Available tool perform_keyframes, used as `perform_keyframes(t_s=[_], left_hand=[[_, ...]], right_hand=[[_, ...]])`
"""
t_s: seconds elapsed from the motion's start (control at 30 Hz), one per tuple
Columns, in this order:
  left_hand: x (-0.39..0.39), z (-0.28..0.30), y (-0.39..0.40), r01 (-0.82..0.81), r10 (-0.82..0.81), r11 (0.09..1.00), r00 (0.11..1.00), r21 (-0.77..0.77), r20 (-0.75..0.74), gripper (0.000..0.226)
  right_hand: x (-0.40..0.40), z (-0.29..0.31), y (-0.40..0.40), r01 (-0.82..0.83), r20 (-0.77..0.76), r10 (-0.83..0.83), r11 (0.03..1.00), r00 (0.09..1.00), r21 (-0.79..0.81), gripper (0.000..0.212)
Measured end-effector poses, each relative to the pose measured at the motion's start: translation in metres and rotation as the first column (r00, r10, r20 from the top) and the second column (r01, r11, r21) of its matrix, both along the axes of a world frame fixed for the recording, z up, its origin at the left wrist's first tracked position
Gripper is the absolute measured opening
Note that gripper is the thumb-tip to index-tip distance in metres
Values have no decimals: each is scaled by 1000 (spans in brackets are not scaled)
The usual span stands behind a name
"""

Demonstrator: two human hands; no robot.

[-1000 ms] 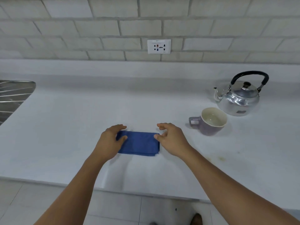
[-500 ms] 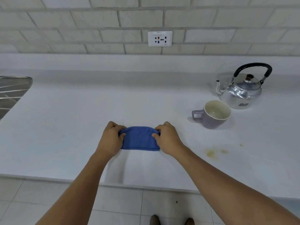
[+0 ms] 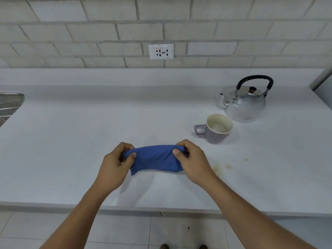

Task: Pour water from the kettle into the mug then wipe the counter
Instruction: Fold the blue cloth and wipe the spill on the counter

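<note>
Kettle (image 3: 245, 103) sits far right on the white counter (image 3: 89, 141), shiny metal, black handle arched over the lid, spout pointing left. Just in front of it, close but not clearly touching, stands the purple mug (image 3: 216, 129), upright, handle out to the left, pale inside; whether there is water in it is hard to tell from here.

Centre stage, a blue cloth (image 3: 156, 158) is stretched between both hands just above the counter, near the front edge. Left hand (image 3: 115, 168) is closed on the cloth's left end, thumb on top, fingers curled behind. Right hand (image 3: 192, 162) is clamped on the right end the same way, thumb pressed onto the fabric. The cloth sags a little, its lower left corner hanging down.

To the right of the right hand, yellowish stains (image 3: 218, 168) mark the counter, with a smaller speck further right. A white wall socket (image 3: 161, 51) sits in the pale brick wall behind. At the far left edge, a metal sink drainer (image 3: 9, 105) peeks in. Tiled floor shows below the counter edge.
</note>
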State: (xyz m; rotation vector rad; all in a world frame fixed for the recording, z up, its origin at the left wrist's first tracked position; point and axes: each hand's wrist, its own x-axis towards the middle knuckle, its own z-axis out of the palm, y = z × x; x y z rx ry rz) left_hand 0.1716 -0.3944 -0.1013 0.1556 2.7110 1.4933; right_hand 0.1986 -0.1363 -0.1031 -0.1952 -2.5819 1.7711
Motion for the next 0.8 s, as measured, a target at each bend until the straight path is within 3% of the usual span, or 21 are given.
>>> perform_keyframes(t_s=[0.2, 0.37, 0.53, 0.63, 0.8], left_hand=[[27, 4, 69, 85, -90, 992, 995, 93, 50, 24], [48, -11, 133, 144, -156, 983, 982, 111, 104, 24], [65, -29, 191, 285, -306, 947, 942, 148, 141, 21], [69, -38, 217, 390, -402, 915, 905, 105, 141, 16], [59, -50, 227, 491, -490, 862, 871, -123, 43, 17]], right_hand=[[40, 8, 66, 109, 8, -109, 993, 994, -38, 13], [71, 3, 129, 155, 87, -161, 985, 983, 70, 30], [90, -2, 185, 210, 161, -239, 961, 958, 178, 32], [92, -5, 211, 219, 209, -262, 953, 942, 208, 32], [86, -19, 229, 176, 283, -236, 959, 930, 221, 31]])
